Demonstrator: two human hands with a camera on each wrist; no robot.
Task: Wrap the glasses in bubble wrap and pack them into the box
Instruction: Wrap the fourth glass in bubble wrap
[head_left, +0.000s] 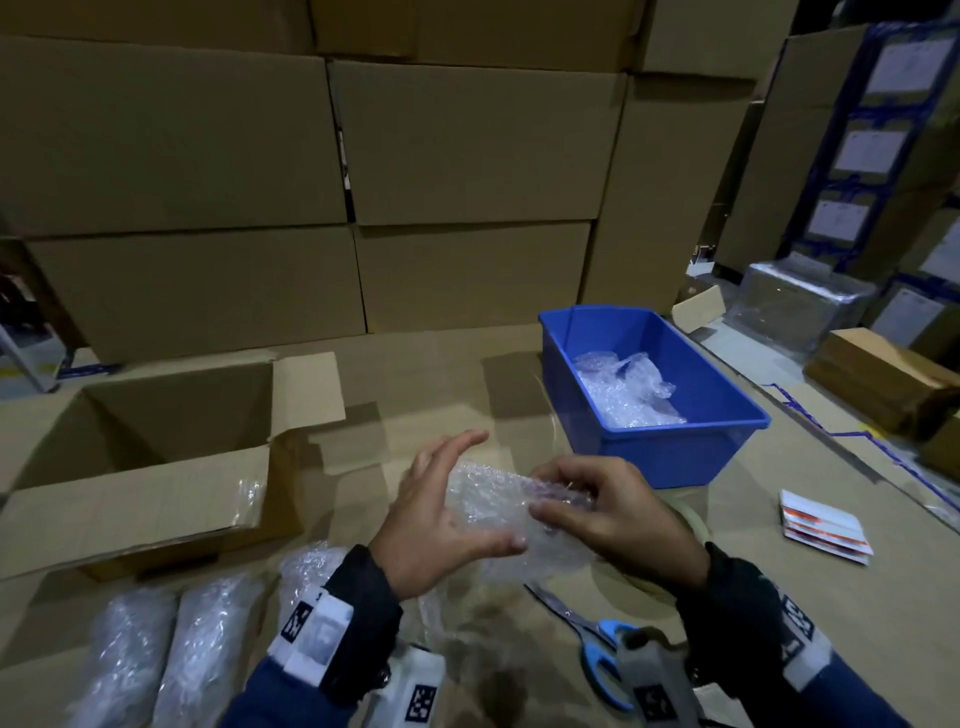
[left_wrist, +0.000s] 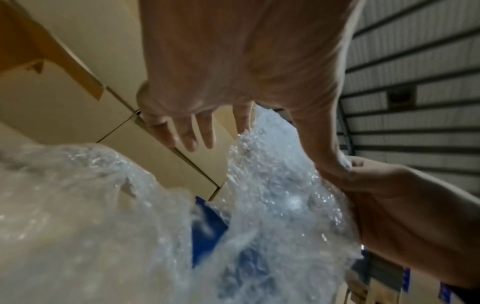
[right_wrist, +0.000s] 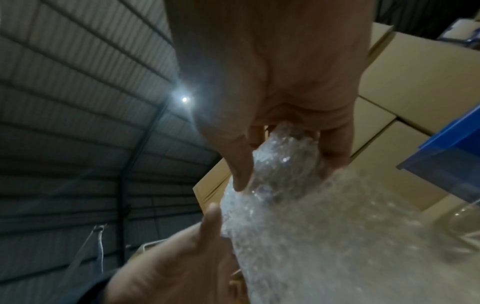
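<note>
In the head view a glass rolled in bubble wrap (head_left: 483, 493) is held above the cardboard tabletop between both hands. My left hand (head_left: 441, 504) cups its left side with straight fingers, and the thumb presses the wrap from below. My right hand (head_left: 545, 496) grips the right end, fingers and thumb curled round it. The right wrist view shows those fingers (right_wrist: 241, 164) closed on the wrapped glass (right_wrist: 283, 164). Loose wrap (left_wrist: 272, 195) trails down in the left wrist view. The open cardboard box (head_left: 130, 514) stands at the left; its inside is dark.
A blue bin (head_left: 675, 452) holding bubble wrap pieces (head_left: 623, 400) stands behind my right hand. Several wrapped bundles (head_left: 208, 639) lie at the near left. Blue-handled scissors (head_left: 597, 649), a tape roll (head_left: 649, 577) and a stack of cards (head_left: 826, 525) lie to the right. Stacked cartons (head_left: 467, 145) wall off the back.
</note>
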